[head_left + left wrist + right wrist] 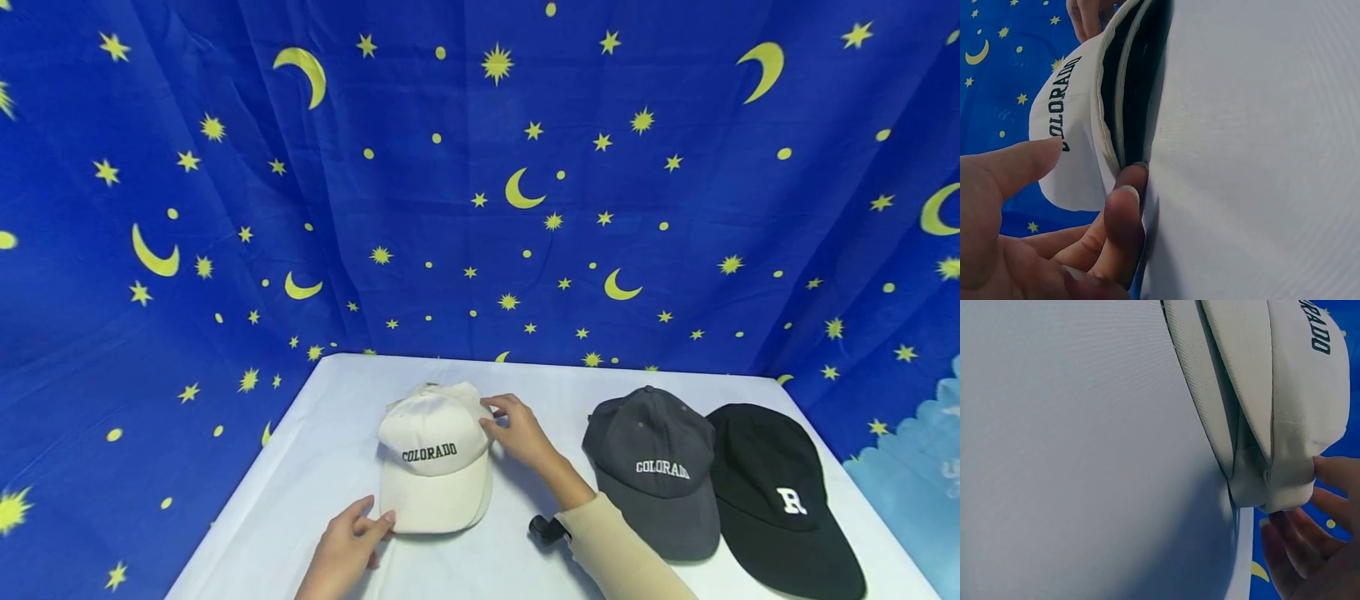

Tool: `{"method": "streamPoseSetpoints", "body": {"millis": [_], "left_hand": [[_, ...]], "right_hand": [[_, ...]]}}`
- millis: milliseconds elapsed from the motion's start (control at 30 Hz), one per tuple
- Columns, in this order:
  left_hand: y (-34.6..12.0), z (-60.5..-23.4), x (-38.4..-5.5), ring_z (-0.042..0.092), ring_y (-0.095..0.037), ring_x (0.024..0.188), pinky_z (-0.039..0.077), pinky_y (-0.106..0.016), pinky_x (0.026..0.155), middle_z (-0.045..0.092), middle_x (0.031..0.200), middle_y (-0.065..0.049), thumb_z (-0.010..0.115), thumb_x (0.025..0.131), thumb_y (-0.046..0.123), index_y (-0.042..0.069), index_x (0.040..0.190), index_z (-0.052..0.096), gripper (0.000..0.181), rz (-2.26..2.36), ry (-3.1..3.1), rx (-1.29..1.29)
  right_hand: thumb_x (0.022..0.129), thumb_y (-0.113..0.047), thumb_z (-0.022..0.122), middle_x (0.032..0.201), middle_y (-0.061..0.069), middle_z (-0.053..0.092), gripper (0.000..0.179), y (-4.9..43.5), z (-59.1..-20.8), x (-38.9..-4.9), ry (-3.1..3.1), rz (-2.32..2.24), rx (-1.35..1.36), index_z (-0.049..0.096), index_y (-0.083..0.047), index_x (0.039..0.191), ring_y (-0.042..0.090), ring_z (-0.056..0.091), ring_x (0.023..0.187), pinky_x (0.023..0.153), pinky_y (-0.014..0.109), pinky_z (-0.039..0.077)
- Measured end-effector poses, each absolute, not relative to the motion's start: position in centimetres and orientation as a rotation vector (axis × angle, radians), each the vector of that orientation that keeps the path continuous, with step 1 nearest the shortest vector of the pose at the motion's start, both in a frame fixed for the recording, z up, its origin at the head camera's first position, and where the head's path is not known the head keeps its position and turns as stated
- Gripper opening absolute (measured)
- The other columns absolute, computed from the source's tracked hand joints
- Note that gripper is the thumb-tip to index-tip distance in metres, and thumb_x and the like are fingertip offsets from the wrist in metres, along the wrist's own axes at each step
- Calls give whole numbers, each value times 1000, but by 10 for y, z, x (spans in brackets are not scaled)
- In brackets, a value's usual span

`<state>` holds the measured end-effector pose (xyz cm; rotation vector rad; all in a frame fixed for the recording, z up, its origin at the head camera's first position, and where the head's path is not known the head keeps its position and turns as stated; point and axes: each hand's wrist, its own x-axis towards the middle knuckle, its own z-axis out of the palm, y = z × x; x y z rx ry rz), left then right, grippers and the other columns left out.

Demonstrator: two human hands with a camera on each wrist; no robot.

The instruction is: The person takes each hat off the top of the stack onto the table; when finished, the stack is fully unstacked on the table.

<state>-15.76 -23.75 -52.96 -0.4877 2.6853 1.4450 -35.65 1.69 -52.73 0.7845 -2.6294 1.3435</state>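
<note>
A white baseball cap [431,433] lettered COLORADO sits over a second pale cap [1197,375], their brims slightly offset. My left hand [347,537] is at the front left corner of the brims. In the left wrist view its fingertips [1125,200] touch the brim edge, and another finger reaches across in front of the lettering. At the crown's right side is my right hand [522,433], its fingers loosely bent. The right wrist view has these fingers [1297,540] spread beside the crown's rear edge, touching it. Neither hand visibly encloses a cap.
To the right lie a dark grey COLORADO cap [652,446] and a black cap [772,467] with a white R, side by side and touching. A white-covered table [300,483] carries everything. Behind it hangs a blue curtain [450,208] with yellow moons and stars.
</note>
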Motion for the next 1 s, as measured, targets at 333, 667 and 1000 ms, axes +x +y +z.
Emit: {"method": "streamPoseSetpoints", "body": {"millis": [333,667,1000], "left_hand": [[-241,-531,-159,66,-23,61,43,-54,98,74,89,-1,69,98,32,-19,146,33,78,1668,2594,-476],[-244,-534,-161,68,-21,67,47,-29,58,72,93,-3,67,99,29,-17,146,36,72,1715,2510,-549],[-245,-536,-164,71,-21,71,48,-34,58,71,92,-1,69,98,29,-12,142,41,66,1712,2478,-575]], "right_hand": [[93,-8,75,114,12,70,26,15,-527,-357,-2611,1359,782,73,-4,119,26,71,92,78,34,58],[88,-1,78,103,14,73,33,12,-529,-356,-2528,1441,750,71,1,120,25,70,85,74,34,58],[87,-2,79,88,4,73,18,12,-530,-359,-2483,1415,736,78,-4,104,17,69,77,67,25,56]]}}
